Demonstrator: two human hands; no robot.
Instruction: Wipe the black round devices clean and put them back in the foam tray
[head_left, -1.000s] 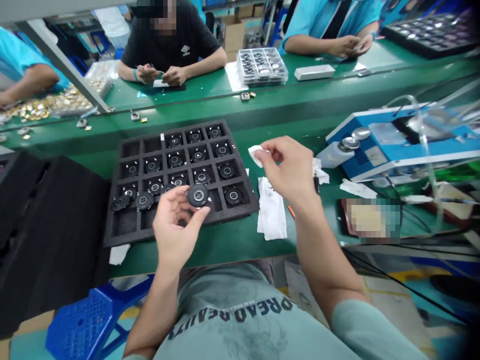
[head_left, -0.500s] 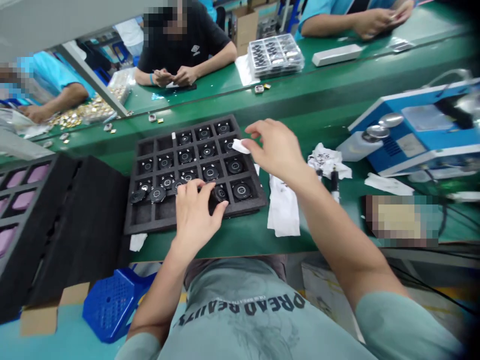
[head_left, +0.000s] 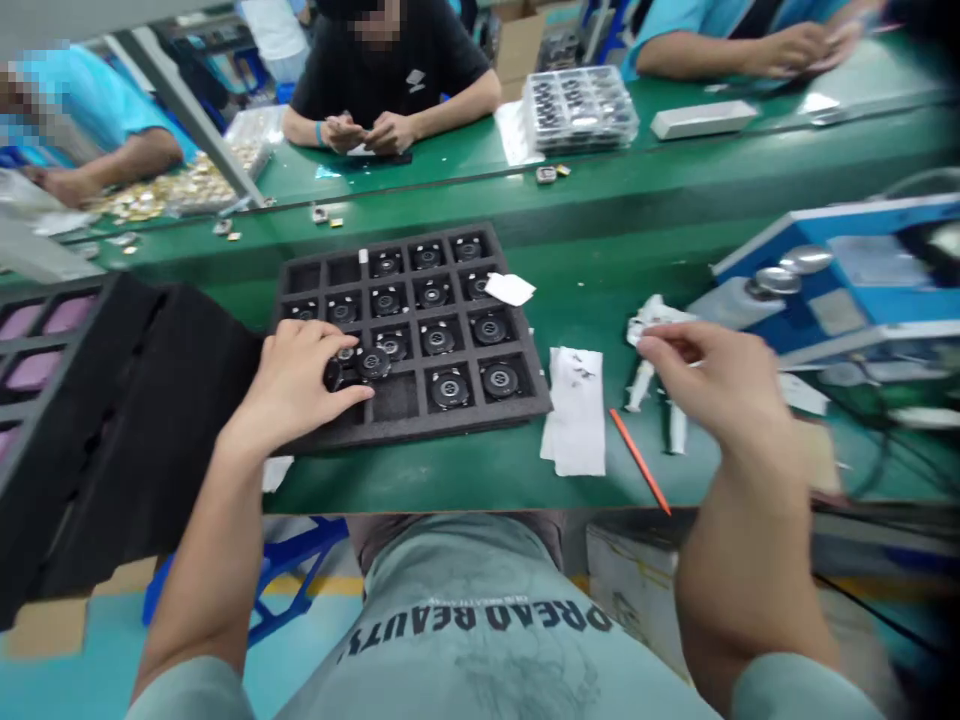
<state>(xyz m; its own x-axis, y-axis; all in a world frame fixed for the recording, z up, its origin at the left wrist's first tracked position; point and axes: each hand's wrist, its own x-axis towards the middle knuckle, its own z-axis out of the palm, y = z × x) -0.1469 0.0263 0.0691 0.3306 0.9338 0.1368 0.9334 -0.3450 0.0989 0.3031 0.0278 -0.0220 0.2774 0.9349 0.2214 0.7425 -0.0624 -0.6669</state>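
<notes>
A black foam tray (head_left: 420, 425) holds several black round parts, including one (head_left: 450, 388) in its front row. My left hand (head_left: 296, 385) is over the tray's left side, thumb and fingers closed around a dark round part (head_left: 339, 372), mostly hidden by the fingers. Another round part (head_left: 373, 363) lies tilted just beside it. My right hand (head_left: 712, 385) is right of the tray, its fingertips closed on a crumpled white wipe (head_left: 654, 312). A small white wipe (head_left: 511, 289) rests on the tray's right edge.
Folded white wipes (head_left: 576, 415), a red stick (head_left: 639, 462) and a white-and-black tube (head_left: 677, 428) lie right of the tray. A blue machine (head_left: 862, 270) is at far right. Dark foam trays (head_left: 161, 420) stand left. People work across the bench (head_left: 450, 190).
My right hand has left the small white wipe on the tray edge and moved right to the crumpled wipe. My left hand has moved left from the front-row part, which now sits in its compartment.
</notes>
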